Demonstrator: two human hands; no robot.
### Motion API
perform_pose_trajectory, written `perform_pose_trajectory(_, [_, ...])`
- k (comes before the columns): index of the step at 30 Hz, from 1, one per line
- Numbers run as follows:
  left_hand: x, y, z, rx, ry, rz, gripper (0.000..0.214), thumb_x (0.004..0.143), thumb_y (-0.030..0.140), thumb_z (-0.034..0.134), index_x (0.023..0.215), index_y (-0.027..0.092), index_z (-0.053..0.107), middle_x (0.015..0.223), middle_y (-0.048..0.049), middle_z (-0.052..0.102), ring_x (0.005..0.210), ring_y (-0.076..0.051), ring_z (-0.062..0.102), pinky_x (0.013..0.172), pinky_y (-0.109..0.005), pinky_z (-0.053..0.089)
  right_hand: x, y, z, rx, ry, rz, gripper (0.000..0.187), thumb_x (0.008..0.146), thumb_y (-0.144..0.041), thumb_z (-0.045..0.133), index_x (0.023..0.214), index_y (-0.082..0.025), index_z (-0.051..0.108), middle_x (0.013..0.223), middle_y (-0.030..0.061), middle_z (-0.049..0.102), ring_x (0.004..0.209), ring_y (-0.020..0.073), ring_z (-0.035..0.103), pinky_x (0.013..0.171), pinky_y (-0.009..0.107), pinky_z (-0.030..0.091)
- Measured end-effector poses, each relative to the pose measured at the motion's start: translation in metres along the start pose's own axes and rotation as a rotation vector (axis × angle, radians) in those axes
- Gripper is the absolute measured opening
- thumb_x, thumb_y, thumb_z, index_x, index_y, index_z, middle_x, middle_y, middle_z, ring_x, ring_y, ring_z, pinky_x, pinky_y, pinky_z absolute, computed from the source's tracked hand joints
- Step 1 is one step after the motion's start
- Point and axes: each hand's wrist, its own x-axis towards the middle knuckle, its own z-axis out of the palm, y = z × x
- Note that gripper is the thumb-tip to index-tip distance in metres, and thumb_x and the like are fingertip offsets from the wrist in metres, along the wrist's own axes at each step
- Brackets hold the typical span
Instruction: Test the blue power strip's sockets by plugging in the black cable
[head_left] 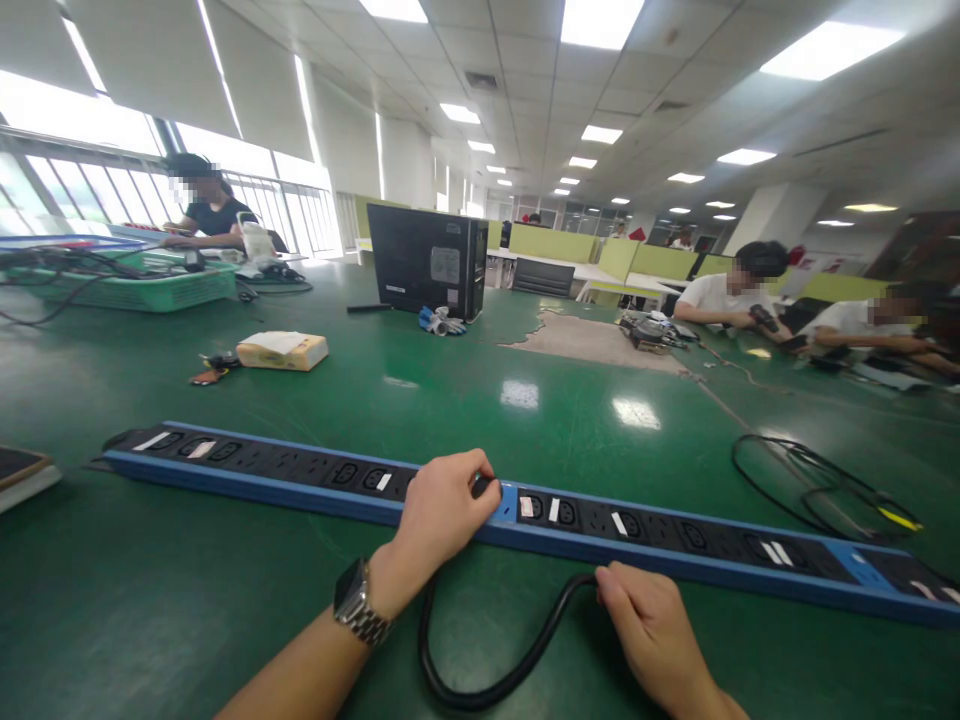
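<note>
A long blue-and-black power strip (600, 540) with several sockets and white stickers lies across the green table. My left hand (446, 505), a watch on its wrist, is closed over the strip's middle, beside a blue section. A small black piece shows between its thumb and fingers; the hand hides most of it. In front of the strip, a thick black cable (495, 695) loops down from under my left hand. It rises again to my right hand (652, 625), closed on it in a pinch. The cable beyond my right hand is hidden.
A black computer case (405, 260) stands farther back with gloves (442, 320) beside it. A tissue pack (289, 352) and green basket (180, 292) are to the left, a coiled cable (810, 490) to the right. Other people sit at the table's far sides.
</note>
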Motion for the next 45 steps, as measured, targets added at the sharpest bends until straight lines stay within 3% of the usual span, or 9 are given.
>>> perform_pose_trajectory(9, [0.002,0.016,0.005,0.207,-0.049,-0.025,0.015,0.081,0.035,0.052,0.078,0.024,0.062,0.073,-0.0006,0.066,0.067,-0.018,0.059,0.054,-0.025,0.027,0.002,-0.002,-0.004,0.070,0.008,0.067,0.045,0.099,-0.035,0.031,0.061,-0.019,0.049,0.056,-0.0021,0.046,0.053,0.0116,0.047,0.057,0.025,0.031])
perform_pose_trajectory(17, [0.006,0.018,0.004,0.328,-0.107,-0.067,0.016,0.083,0.034,0.048,0.085,0.024,0.060,0.075,-0.0027,0.067,0.073,-0.021,0.063,0.058,-0.026,0.036,0.004,-0.002,-0.007,0.089,0.030,0.044,0.044,0.098,-0.034,0.031,0.061,-0.019,0.050,0.055,-0.0022,0.047,0.052,0.0116,0.047,0.055,0.025,0.032])
perform_pose_trajectory(25, [0.009,0.030,0.012,0.472,-0.123,0.026,0.018,0.084,0.026,0.044,0.087,0.020,0.060,0.074,-0.0088,0.067,0.071,-0.027,0.066,0.061,-0.033,0.044,0.003,-0.003,-0.009,0.094,0.051,0.038,0.043,0.098,-0.032,0.030,0.063,-0.019,0.050,0.057,-0.0017,0.049,0.054,0.0120,0.049,0.057,0.025,0.033])
perform_pose_trajectory(33, [0.005,0.040,0.019,0.451,-0.169,0.082,0.019,0.082,0.023,0.045,0.094,0.018,0.058,0.078,-0.0134,0.068,0.076,-0.032,0.067,0.062,-0.039,0.048,-0.001,-0.002,-0.007,0.096,-0.002,0.024,0.042,0.099,-0.032,0.029,0.064,-0.020,0.049,0.059,-0.0012,0.050,0.055,0.0120,0.050,0.057,0.024,0.033])
perform_pose_trajectory(45, [0.008,0.035,0.021,0.451,-0.174,0.047,0.016,0.082,0.024,0.046,0.093,0.019,0.057,0.078,-0.0109,0.069,0.075,-0.027,0.068,0.063,-0.034,0.048,-0.001,0.000,-0.001,0.103,-0.028,0.048,0.045,0.099,-0.038,0.028,0.064,-0.020,0.049,0.060,-0.0012,0.051,0.056,0.0122,0.050,0.058,0.025,0.031])
